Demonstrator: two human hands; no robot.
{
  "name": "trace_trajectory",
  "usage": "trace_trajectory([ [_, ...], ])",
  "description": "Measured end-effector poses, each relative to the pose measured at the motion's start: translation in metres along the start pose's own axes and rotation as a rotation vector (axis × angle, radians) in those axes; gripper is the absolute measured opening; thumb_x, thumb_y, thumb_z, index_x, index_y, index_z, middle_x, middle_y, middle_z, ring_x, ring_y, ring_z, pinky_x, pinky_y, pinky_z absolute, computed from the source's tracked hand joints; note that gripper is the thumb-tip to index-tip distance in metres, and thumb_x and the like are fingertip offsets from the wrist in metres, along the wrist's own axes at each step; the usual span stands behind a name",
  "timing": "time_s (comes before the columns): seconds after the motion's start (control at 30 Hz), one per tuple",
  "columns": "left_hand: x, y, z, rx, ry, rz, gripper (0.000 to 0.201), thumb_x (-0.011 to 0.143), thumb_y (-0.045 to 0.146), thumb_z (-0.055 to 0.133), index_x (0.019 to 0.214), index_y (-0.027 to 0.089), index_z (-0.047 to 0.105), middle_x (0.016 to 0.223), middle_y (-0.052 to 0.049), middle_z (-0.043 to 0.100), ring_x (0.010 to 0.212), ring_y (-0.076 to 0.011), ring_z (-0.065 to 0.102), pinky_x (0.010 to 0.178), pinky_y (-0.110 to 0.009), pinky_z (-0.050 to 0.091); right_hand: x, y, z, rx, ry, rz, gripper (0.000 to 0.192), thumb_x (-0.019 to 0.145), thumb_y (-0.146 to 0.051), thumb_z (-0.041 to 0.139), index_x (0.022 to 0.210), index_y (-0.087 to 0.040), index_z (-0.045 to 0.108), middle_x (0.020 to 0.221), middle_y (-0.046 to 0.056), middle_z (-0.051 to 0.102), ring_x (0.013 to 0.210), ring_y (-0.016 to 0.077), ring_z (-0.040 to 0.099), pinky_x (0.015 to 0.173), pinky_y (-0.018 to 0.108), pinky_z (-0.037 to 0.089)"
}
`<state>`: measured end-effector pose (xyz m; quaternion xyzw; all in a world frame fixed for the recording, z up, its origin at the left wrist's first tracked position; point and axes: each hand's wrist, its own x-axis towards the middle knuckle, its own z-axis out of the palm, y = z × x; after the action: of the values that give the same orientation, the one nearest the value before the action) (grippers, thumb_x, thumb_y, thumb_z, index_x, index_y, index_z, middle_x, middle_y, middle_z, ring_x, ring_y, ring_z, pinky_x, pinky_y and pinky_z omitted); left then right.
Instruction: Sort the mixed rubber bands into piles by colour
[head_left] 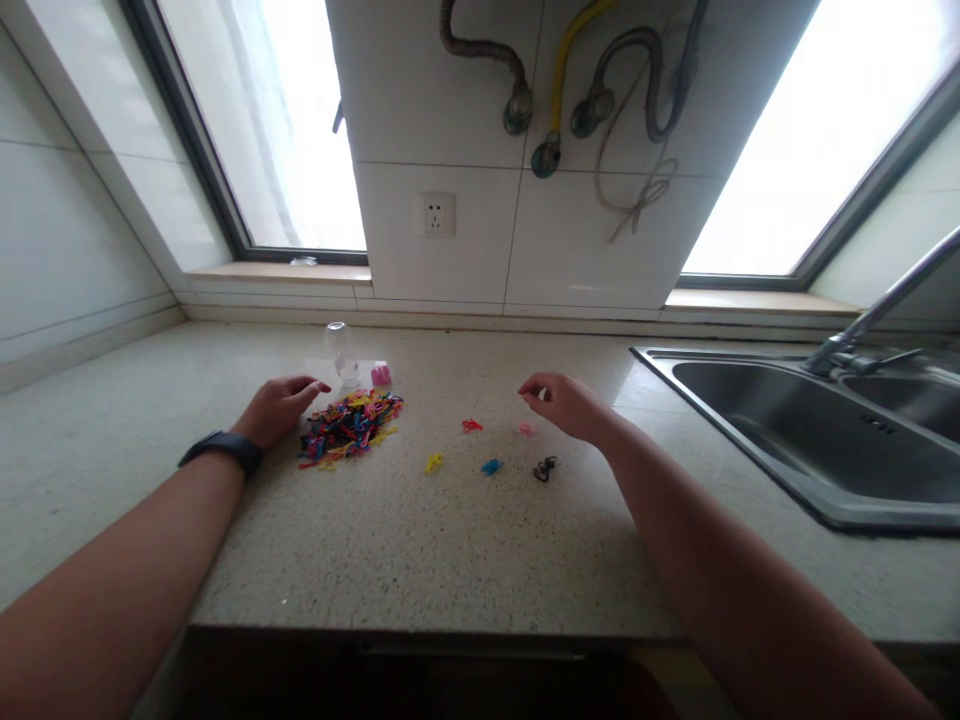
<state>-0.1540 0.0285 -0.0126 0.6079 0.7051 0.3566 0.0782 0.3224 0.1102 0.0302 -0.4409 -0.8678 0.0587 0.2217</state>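
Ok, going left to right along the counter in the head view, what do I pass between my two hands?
Left hand → multicoloured heap of small rubber bands → small yellow band cluster → small red band cluster → small blue band cluster → small pink band cluster → small black band cluster → right hand.

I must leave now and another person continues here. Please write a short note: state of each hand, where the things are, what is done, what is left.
Left hand: empty, resting beside the mixed pile of coloured bands.
Right hand: fingertips pinched above the pink band; holding anything, cannot tell.
Done: red, pink, yellow, blue and black bands lie apart on the countertop.
Left: the pile is mostly unsorted.
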Motion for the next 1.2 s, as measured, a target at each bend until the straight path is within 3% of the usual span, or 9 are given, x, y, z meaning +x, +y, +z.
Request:
trace_trajectory([
  [0.13, 0.002, 0.001, 0.000, 0.002, -0.008, 0.039, 0.055, 0.082, 0.056, 0.048, 0.101, 0.012, 0.076, 0.076, -0.005, 0.069, 0.072, -0.0185, 0.059, 0.067, -0.025, 0.043, 0.013, -0.050, 0.004, 0.067, -0.061, -0.146, 0.019, 0.089, -0.027, 0.060, 0.099, -0.020, 0.073, 0.088, 0.003, 0.072, 0.076, 0.0123, 0.061, 0.071, 0.024, 0.039],
  [0.27, 0.001, 0.006, -0.001, 0.006, -0.006, 0.059, 0.055, 0.082, 0.056, 0.048, 0.099, 0.012, 0.076, 0.088, -0.008, 0.073, 0.082, -0.0219, 0.063, 0.074, -0.027, 0.045, 0.033, -0.097, 0.021, 0.061, -0.173, -0.257, 0.019, 0.089, -0.027, 0.061, 0.100, -0.019, 0.074, 0.093, 0.004, 0.073, 0.079, 0.0132, 0.063, 0.071, 0.024, 0.040],
  [0.5, 0.000, 0.006, 0.000, 0.054, -0.015, 0.056, 0.056, 0.085, 0.055, 0.046, 0.102, 0.011, 0.076, 0.070, -0.005, 0.068, 0.065, -0.0193, 0.057, 0.060, -0.027, 0.040, 0.062, -0.147, 0.062, -0.149, -0.318, -0.359, 0.029, 0.090, -0.039, 0.058, 0.109, -0.024, 0.074, 0.104, 0.007, 0.073, 0.093, 0.0212, 0.066, 0.071, 0.028, 0.044],
  [0.63, 0.003, 0.002, 0.002, 0.050, -0.020, 0.075, 0.053, 0.086, 0.054, 0.046, 0.101, 0.012, 0.076, 0.084, -0.007, 0.072, 0.075, -0.0202, 0.062, 0.069, -0.027, 0.043, 0.068, -0.155, 0.075, -0.241, -0.326, -0.404, 0.029, 0.091, -0.038, 0.055, 0.106, -0.021, 0.073, 0.108, 0.010, 0.072, 0.097, 0.0235, 0.066, 0.072, 0.029, 0.046],
  [0.87, 0.005, -0.001, 0.004, 0.048, -0.017, 0.088, 0.050, 0.086, 0.051, 0.047, 0.099, 0.013, 0.076, 0.086, -0.007, 0.073, 0.080, -0.0216, 0.063, 0.073, -0.028, 0.044, 0.070, -0.154, 0.083, -0.240, -0.269, -0.417, 0.025, 0.091, -0.032, 0.051, 0.098, -0.021, 0.072, 0.108, 0.008, 0.072, 0.096, 0.0233, 0.066, 0.070, 0.028, 0.044],
  [1.07, 0.005, -0.001, 0.003, 0.047, -0.008, 0.101, 0.048, 0.086, 0.050, 0.047, 0.099, 0.014, 0.076, 0.089, -0.007, 0.073, 0.083, -0.0213, 0.064, 0.075, -0.027, 0.044, 0.058, -0.144, 0.060, -0.125, -0.225, -0.397, 0.024, 0.091, -0.033, 0.054, 0.101, -0.021, 0.073, 0.101, 0.006, 0.072, 0.089, 0.0184, 0.064, 0.071, 0.026, 0.040],
  [1.2, 0.003, 0.005, 0.002, 0.058, -0.014, 0.075, 0.050, 0.084, 0.050, 0.047, 0.099, 0.013, 0.077, 0.068, -0.004, 0.067, 0.067, -0.0189, 0.057, 0.063, -0.026, 0.039, 0.034, -0.128, 0.040, -0.039, -0.220, -0.347, 0.019, 0.090, -0.033, 0.060, 0.095, -0.020, 0.073, 0.095, 0.004, 0.072, 0.083, 0.0156, 0.062, 0.070, 0.025, 0.037],
])
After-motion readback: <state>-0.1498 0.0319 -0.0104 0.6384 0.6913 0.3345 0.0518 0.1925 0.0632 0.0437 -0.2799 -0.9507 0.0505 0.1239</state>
